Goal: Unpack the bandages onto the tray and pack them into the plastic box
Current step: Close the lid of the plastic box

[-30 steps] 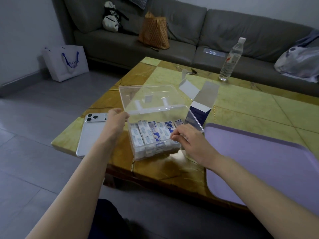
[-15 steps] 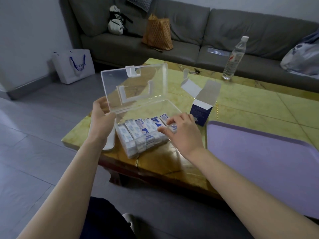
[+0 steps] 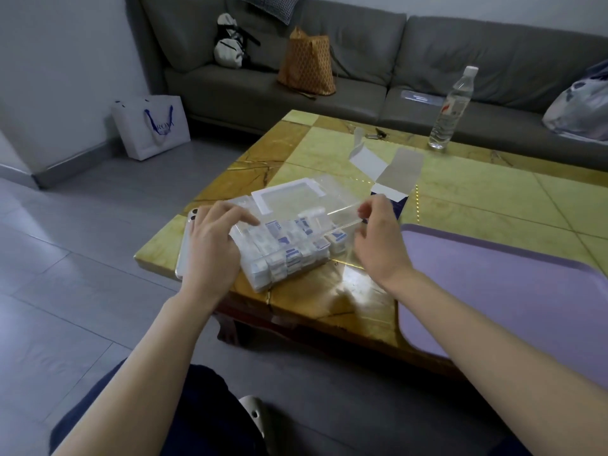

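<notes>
Here the plastic box (image 3: 289,245) sits on the counter (image 3: 477,199) between the two hands, near the counter's front left corner. Its base is filled with a close row of bandages (image 3: 286,250), white wrappers with blue markings standing on edge, visible through the clear walls. The tray (image 3: 513,291), lilac and bare, lies to the right of the right hand, and the opened carton (image 3: 396,179) stands just beyond that hand with its flaps up. Judged from this layout, unpacking and packing are done; only shutting and latching the box remains. The clear lid (image 3: 306,199) is lowered almost flat over the contents, its front edge not yet seated. The left hand (image 3: 210,245) lies spread on the lid's left part, fingers pressing down. The right hand (image 3: 378,238) pinches the lid's right front edge between thumb and forefinger. A phone (image 3: 184,251) lies partly under the left hand, touching the box's left side as far as can be seen
</notes>
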### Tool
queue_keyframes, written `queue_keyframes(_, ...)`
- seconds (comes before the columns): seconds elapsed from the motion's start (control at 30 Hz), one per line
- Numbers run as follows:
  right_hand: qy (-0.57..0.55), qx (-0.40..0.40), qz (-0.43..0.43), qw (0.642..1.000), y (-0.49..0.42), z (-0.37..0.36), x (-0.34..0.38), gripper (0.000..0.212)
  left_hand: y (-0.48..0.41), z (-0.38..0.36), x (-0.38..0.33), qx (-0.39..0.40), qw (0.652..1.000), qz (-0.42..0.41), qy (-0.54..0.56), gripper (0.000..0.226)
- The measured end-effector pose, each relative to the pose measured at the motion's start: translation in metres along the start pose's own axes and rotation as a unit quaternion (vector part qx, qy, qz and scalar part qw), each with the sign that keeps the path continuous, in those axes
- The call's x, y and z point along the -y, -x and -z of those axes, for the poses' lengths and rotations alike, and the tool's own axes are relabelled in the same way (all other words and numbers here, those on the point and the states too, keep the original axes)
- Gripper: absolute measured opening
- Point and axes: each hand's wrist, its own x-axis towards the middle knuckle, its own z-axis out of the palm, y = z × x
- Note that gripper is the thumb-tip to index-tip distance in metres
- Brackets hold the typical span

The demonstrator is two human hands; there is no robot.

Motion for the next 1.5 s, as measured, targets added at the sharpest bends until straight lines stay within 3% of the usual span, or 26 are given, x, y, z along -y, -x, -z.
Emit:
queue_keyframes(0.1,0.019,-0.017,0.071,0.997,-0.009,0.010,0.005,0.021,0.001,-0.002,0.000,-0.002,1.000,-0.006,-0.020,0.043)
queue_keyframes(0.2,-0.010,0.126,0.105,0.986,-0.019,0.014,0.017,0.023,0.002,-0.005,-0.004,-0.013,0.999,-0.015,-0.035,0.032)
queue_keyframes(0.3,0.065,0.229,0.145,0.960,-0.025,0.011,0.023,0.042,0.003,-0.007,-0.005,-0.018,0.999,-0.012,-0.040,0.030)
queue_keyframes(0.63,0.121,0.069,0.179,0.974,-0.009,-0.009,0.016,0.042,0.003,-0.012,-0.005,-0.029,0.999,0.005,-0.034,0.033)
queue_keyframes(0.87,0.094,0.137,0.172,0.971,-0.015,0.006,0.016,0.037,-0.008,-0.004,-0.010,-0.005,0.998,0.002,-0.065,0.038)
queue_keyframes(1.0,0.133,0.025,0.120,0.983,-0.024,0.026,-0.004,0.032,-0.017,-0.004,-0.042,0.012,0.997,-0.066,-0.046,0.033)
queue_keyframes(1.07,0.175,0.010,0.044,0.983,-0.033,0.037,-0.018,0.039,-0.012,-0.013,-0.061,0.047,0.990,-0.134,0.012,0.029)
queue_keyframes(1.13,0.198,0.048,-0.025,0.979,-0.045,0.046,-0.034,0.047,-0.003,-0.032,-0.076,0.123,0.975,-0.181,0.036,0.028)
queue_keyframes(1.3,0.200,0.151,-0.052,0.967,-0.072,0.049,-0.063,0.055,0.019,-0.096,-0.089,0.337,0.920,-0.190,-0.066,0.033)
queue_keyframes(1.37,0.218,0.180,-0.070,0.957,-0.077,0.047,-0.069,0.046,0.024,-0.112,-0.086,0.385,0.899,-0.175,-0.118,0.037)
queue_keyframes(1.5,0.216,0.159,-0.078,0.960,-0.076,0.047,-0.077,0.011,0.029,-0.125,-0.084,0.373,0.900,-0.164,-0.154,0.036)
